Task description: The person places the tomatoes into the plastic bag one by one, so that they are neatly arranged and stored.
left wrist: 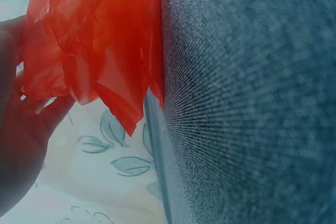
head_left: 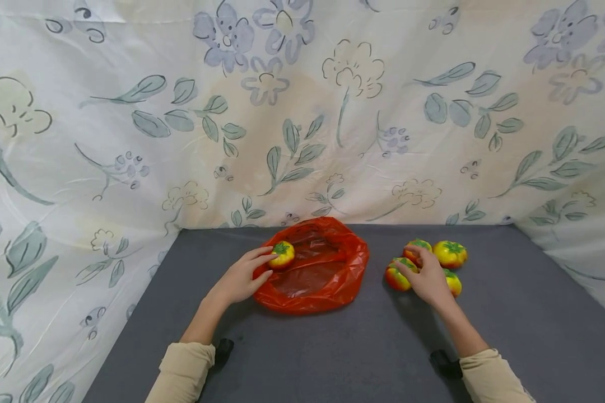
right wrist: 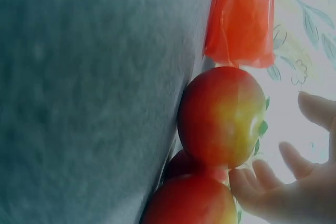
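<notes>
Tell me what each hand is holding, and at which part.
The left hand pinches a small yellow-red toy tomato at its side, over the red plastic bag. The right hand rests on the tomato pile, without a clear grip.

Toy tomatoes: five counted. One (head_left: pixel 282 254) at rim of bag, four grouped at right: far left (head_left: pixel 417 248), far right (head_left: pixel 450 253), near left (head_left: pixel 397 276), near right (head_left: pixel 452 282). Right wrist view shows only three of group. Red plastic bag (head_left: pixel 315 268): one. Hands: two, left hand (head_left: pixel 242 278), right hand (head_left: pixel 428 277). Grey desk (head_left: pixel 333 347): one. Floral cloth backdrop (head_left: pixel 302 112): one.
</notes>
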`<state>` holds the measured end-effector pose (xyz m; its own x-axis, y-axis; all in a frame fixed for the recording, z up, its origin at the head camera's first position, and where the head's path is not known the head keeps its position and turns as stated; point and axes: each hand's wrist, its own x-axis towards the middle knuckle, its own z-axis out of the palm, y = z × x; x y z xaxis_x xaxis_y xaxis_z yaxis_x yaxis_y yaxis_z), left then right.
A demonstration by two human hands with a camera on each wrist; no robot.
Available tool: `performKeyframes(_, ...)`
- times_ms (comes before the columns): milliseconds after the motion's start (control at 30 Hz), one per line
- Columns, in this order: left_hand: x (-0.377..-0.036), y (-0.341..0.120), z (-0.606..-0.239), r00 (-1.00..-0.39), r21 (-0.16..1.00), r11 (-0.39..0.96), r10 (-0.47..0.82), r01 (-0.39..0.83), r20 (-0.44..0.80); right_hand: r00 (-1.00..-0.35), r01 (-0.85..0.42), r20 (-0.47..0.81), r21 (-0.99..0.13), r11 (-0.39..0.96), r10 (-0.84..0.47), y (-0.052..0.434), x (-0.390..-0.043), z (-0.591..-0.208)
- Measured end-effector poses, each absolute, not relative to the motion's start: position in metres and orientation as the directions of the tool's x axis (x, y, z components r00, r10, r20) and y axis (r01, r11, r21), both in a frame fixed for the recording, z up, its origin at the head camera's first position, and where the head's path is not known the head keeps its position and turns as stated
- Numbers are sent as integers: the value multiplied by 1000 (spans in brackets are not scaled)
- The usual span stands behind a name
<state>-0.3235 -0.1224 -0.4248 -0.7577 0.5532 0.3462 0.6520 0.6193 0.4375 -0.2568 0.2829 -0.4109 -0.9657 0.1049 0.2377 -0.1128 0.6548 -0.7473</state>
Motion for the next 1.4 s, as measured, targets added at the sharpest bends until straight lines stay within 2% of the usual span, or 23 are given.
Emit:
performKeyframes(167,-322,-122,-425,-763,438,625,550,646,340,-960,-75,235,-736,673,150,277,-255,-413)
performKeyframes(500,-319,-122,-426,-776,449,633,543,630,322,-972,29,144,-714,699,187,270,-252,-418)
performKeyframes(1400,-318,-120,-422,-754,430,620,556,656,349,-982,77,76,-674,735,172,273,-255,-423)
